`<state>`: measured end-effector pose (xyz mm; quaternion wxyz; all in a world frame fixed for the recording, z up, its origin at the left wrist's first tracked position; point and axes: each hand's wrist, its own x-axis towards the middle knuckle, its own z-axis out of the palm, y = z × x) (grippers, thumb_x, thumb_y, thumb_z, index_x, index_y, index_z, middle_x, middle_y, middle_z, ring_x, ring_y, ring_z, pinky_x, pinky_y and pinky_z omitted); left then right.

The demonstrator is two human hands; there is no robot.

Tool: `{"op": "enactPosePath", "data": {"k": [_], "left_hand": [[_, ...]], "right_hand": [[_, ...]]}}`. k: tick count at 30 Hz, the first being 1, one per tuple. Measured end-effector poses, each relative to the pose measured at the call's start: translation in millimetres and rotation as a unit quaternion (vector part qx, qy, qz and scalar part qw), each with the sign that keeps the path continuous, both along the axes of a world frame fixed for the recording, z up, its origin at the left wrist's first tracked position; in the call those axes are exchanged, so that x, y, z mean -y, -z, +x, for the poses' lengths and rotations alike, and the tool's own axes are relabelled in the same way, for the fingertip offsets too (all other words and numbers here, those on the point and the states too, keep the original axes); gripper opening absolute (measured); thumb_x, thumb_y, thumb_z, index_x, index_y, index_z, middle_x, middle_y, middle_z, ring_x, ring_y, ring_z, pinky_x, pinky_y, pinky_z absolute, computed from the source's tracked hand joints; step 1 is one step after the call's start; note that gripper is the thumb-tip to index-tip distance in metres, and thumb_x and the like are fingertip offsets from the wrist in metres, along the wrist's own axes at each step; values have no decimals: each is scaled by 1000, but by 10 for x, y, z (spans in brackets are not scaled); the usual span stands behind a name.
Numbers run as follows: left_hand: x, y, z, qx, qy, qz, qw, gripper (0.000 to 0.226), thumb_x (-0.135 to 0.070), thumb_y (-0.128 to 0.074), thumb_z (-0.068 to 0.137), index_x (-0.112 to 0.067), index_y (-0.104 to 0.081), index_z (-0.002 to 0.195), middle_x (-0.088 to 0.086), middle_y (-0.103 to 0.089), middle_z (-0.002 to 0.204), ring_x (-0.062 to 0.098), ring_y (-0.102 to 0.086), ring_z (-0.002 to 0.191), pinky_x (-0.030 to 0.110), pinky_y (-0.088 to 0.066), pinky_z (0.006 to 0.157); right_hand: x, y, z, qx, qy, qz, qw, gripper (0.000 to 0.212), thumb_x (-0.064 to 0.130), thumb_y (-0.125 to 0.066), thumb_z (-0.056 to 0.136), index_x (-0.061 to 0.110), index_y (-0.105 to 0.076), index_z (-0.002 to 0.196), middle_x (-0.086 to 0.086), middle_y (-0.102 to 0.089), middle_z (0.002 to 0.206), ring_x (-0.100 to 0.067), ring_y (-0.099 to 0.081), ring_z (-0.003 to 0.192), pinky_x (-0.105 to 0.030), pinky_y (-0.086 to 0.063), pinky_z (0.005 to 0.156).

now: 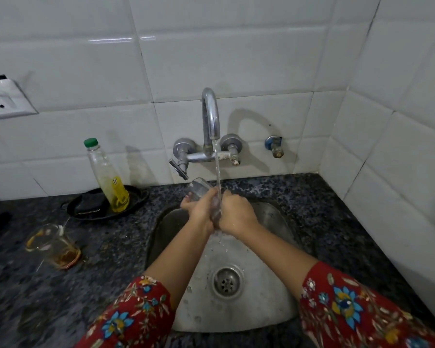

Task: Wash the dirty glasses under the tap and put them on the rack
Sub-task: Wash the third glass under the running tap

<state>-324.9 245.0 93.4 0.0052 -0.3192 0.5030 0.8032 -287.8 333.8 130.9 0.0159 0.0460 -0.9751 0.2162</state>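
Observation:
A clear glass (198, 189) lies tilted over the steel sink (274, 217), its base pointing up and left. My left hand (199, 208) grips it around the body. My right hand (234, 213) is closed over its mouth end, where water runs down from the chrome tap (210, 114). The part of the glass between my hands is hidden. A second glass (54, 246), dirty with brown liquid at the bottom, stands on the dark granite counter (111, 247) to the left of the sink.
A clear bottle with a green cap and yellow liquid (107, 177) stands in a black dish (86, 209) behind the dirty glass. The sink drain (227, 281) is near me. White tiled walls close in at the back and right. A wall socket (3, 101) is at far left.

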Motion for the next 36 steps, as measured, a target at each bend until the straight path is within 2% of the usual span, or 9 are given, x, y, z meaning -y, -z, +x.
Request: {"op": "enactPosePath", "data": {"k": [3,7,13,19,21,24,26,32,36], "left_hand": [[112,-14,19,-24,123,25,992,77,-28,-87,56,-5,-53,121,11,-69,96,22,-69,76,32,-58,71],[208,-28,244,-93,252,179,947,14,-23,-62,87,-10,-67,83,7,-69,77,19,-65,73,34,-54,78],[0,-2,272,-138,178,-115,968,21,-8,-81,67,-7,-67,83,9,-69,75,21,-68,72,30,-56,67],[184,-46,273,-153,290,189,925,26,-21,-71,74,-8,-68,96,6,-71,93,21,-68,85,34,-57,80],[146,-46,297,-156,272,193,930,18,-22,-66,80,-9,-67,93,5,-69,89,19,-67,80,32,-58,74],[50,-14,255,-126,205,58,969,48,-27,-79,67,-3,-66,107,11,-66,94,24,-65,82,34,-57,66],[83,19,209,-128,212,18,969,68,-30,-86,52,-4,-64,111,13,-65,96,25,-65,84,36,-56,71],[209,-6,267,-176,286,193,922,38,-35,-73,74,-7,-69,99,9,-70,95,23,-69,89,37,-55,80],[141,37,309,-146,185,92,967,47,-47,-71,76,-8,-65,100,8,-68,86,22,-66,77,35,-53,75]], "right_hand": [[-47,-14,17,127,-11,-148,981,10,17,-71,71,14,-67,79,-2,-67,72,-17,-68,68,-23,-52,57],[-236,-7,13,389,-13,-496,777,9,1,-70,77,3,-67,85,-11,-69,71,-16,-67,60,-22,-58,59],[-74,320,66,150,51,-229,960,12,20,-70,72,15,-67,82,0,-68,71,-11,-64,60,-23,-52,55],[-394,150,180,473,-79,-554,681,17,16,-61,74,5,-65,87,-9,-66,75,-10,-58,51,-16,-49,48],[-388,164,187,455,-63,-547,700,15,14,-61,80,4,-64,91,-10,-67,75,-13,-61,56,-19,-53,53],[-279,274,182,284,-13,-453,845,19,12,-71,74,7,-66,92,-7,-67,71,-17,-64,63,-28,-57,63],[-266,303,192,218,-2,-423,879,22,13,-74,70,9,-67,91,-7,-68,71,-17,-64,63,-31,-57,65],[-481,285,232,490,-88,-590,636,43,34,-74,62,4,-67,91,-10,-65,76,-13,-62,56,-17,-53,49],[-525,192,184,447,-46,-624,639,57,27,-78,71,-3,-57,115,-21,-67,98,-29,-69,77,-25,-60,63]]}}
